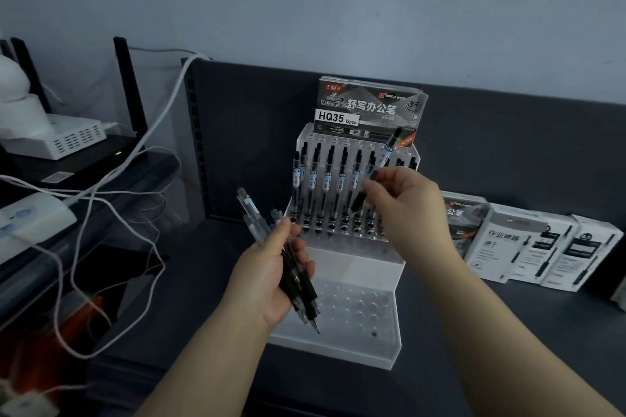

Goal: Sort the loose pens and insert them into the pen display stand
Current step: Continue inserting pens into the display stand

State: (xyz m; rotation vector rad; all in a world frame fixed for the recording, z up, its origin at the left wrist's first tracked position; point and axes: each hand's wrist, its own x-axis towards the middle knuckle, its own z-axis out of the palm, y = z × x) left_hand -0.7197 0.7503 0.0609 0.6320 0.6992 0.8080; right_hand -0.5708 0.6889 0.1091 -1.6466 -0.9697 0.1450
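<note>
The pen (388, 148) pinched in my right hand (403, 203) tilts over the display stand (359, 269), toward its upper tier's right edge. I'd straighten it, tip down, over a free hole before lowering. My left hand (267, 278) grips a bundle of pens (299, 278), at least four. About seven standing pens (327, 179) show in front; three boxes (528, 244) lie toward the surface's (559, 315) right edge.

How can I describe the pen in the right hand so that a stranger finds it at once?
Find the clear display stand at the centre. Before its back rows the right hand holds one pen. Unlike the upright racked pens, it leans, its top crossing the HQ35 box.
</note>
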